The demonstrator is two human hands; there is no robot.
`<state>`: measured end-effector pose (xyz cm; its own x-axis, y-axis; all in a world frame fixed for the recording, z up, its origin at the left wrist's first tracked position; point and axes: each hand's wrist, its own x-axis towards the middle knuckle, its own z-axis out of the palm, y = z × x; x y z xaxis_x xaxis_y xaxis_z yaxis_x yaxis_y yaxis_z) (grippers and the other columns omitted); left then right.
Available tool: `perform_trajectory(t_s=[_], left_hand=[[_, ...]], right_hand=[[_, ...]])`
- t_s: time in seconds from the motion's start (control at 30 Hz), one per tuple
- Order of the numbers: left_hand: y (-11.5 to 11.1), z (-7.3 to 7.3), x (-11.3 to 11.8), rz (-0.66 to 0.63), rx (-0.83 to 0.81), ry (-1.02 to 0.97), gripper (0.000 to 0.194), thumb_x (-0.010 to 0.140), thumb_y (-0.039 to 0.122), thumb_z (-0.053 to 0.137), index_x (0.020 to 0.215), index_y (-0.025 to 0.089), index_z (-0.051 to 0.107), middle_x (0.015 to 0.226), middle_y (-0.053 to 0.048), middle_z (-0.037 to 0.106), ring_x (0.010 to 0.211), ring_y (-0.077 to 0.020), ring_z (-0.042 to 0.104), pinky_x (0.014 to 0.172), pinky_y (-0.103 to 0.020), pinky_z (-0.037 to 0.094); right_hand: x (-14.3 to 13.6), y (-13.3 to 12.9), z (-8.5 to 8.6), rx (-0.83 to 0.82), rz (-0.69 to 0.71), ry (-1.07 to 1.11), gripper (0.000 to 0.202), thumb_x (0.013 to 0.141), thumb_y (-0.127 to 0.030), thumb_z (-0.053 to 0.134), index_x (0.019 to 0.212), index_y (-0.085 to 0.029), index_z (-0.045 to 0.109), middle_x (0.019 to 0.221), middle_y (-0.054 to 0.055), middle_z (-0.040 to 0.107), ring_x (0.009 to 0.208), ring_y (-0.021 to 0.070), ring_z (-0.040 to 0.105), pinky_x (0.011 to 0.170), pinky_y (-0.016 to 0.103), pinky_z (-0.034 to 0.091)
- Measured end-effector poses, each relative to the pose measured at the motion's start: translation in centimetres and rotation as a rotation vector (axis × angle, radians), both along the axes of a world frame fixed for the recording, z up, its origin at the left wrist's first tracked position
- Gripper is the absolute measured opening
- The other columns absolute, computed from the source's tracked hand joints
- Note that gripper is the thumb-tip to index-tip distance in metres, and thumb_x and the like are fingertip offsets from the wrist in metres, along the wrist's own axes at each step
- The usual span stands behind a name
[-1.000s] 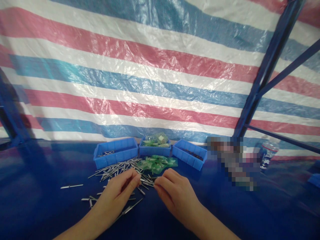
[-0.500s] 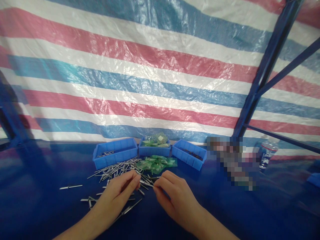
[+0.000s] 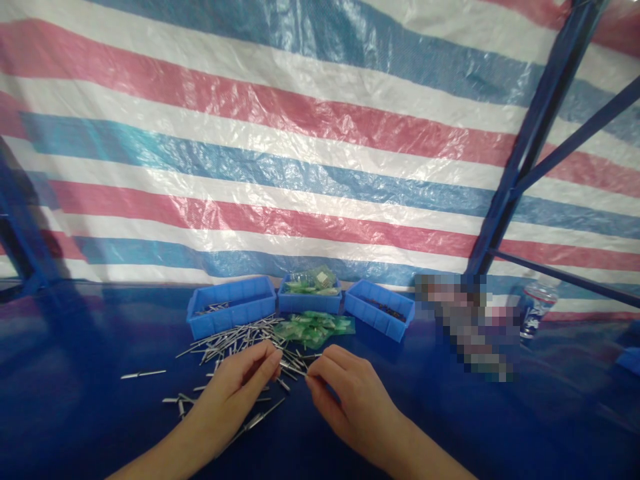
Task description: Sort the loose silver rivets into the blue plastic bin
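Observation:
Between my two hands a silver blind rivet [image 3: 293, 367] lies nearly level. My left hand [image 3: 245, 383] pinches one end of it between thumb and forefinger. At the other end, the closed fingertips of my right hand [image 3: 353, 393] meet its thin pin. Just beyond both hands lies a loose pile of blind rivets [image 3: 240, 339], with a few more partly hidden under my left wrist. One single rivet [image 3: 143, 375] rests apart on the left. Small green plastic packets [image 3: 316, 327] are heaped behind the hands, right of the pile.
Three blue bins stand along the back: the left bin [image 3: 235, 320] holds some rivets, the middle bin [image 3: 310, 305] green packets, the right bin [image 3: 370, 318] small dark parts. A plastic bottle [image 3: 537, 310] stands at right by a blurred-out patch. A striped tarp [image 3: 300, 153] hangs behind.

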<state>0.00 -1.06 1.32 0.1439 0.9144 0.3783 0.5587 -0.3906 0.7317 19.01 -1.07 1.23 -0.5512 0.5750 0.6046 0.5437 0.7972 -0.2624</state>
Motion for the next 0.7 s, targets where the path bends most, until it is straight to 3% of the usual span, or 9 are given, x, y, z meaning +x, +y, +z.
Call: perform_trajectory(t_s=[0.2, 0.37, 0.43, 0.53, 0.7], left_hand=[[1.1, 1.4, -2.1, 0.088, 0.214, 0.170, 0.047, 0.088, 0.057, 0.036, 0.058, 0.023, 0.049, 0.054, 0.004, 0.047, 0.051, -0.0139, 0.048, 0.046, -0.021, 0.041], [3.3, 3.4, -6.8, 0.363, 0.413, 0.292, 0.026, 0.084, 0.045, 0.043, 0.084, 0.022, 0.057, 0.073, 0.005, 0.049, 0.066, -0.0134, 0.048, 0.066, -0.020, 0.039], [4.0, 3.3, -8.3, 0.431, 0.440, 0.366, 0.022, 0.086, 0.039, 0.041, 0.090, 0.022, 0.056, 0.086, 0.005, 0.051, 0.075, -0.0134, 0.049, 0.072, -0.020, 0.038], [4.7, 2.4, -9.6, 0.482, 0.430, 0.470, 0.020, 0.087, 0.032, 0.040, 0.092, 0.022, 0.056, 0.091, 0.004, 0.048, 0.076, -0.0135, 0.050, 0.070, -0.020, 0.039], [4.9, 1.4, -9.7, 0.472, 0.375, 0.590, 0.023, 0.090, 0.032, 0.047, 0.098, 0.017, 0.063, 0.092, 0.000, 0.052, 0.071, -0.0148, 0.056, 0.064, -0.021, 0.044]], right_hand=[[0.0, 0.3, -0.1, -0.059, -0.144, -0.041, 0.009, 0.088, -0.017, 0.059, 0.096, -0.018, 0.062, 0.082, 0.002, 0.063, 0.072, 0.0146, 0.060, 0.064, 0.023, 0.042], [-0.2, 0.3, -0.1, -0.165, -0.190, -0.121, 0.016, 0.087, -0.018, 0.060, 0.102, -0.017, 0.062, 0.088, 0.004, 0.063, 0.076, 0.0172, 0.061, 0.065, 0.026, 0.045], [-0.3, 0.3, -0.1, -0.181, -0.188, -0.146, 0.015, 0.087, -0.017, 0.060, 0.102, -0.017, 0.063, 0.091, 0.005, 0.063, 0.077, 0.0171, 0.061, 0.065, 0.026, 0.046], [-0.3, 0.1, 0.0, -0.210, -0.180, -0.177, 0.015, 0.087, -0.016, 0.058, 0.101, -0.018, 0.063, 0.094, 0.005, 0.063, 0.080, 0.0173, 0.061, 0.068, 0.027, 0.047], [-0.4, -0.1, 0.4, -0.283, -0.183, -0.234, 0.018, 0.088, -0.014, 0.055, 0.104, -0.017, 0.064, 0.100, 0.007, 0.062, 0.085, 0.0183, 0.062, 0.073, 0.029, 0.050]])
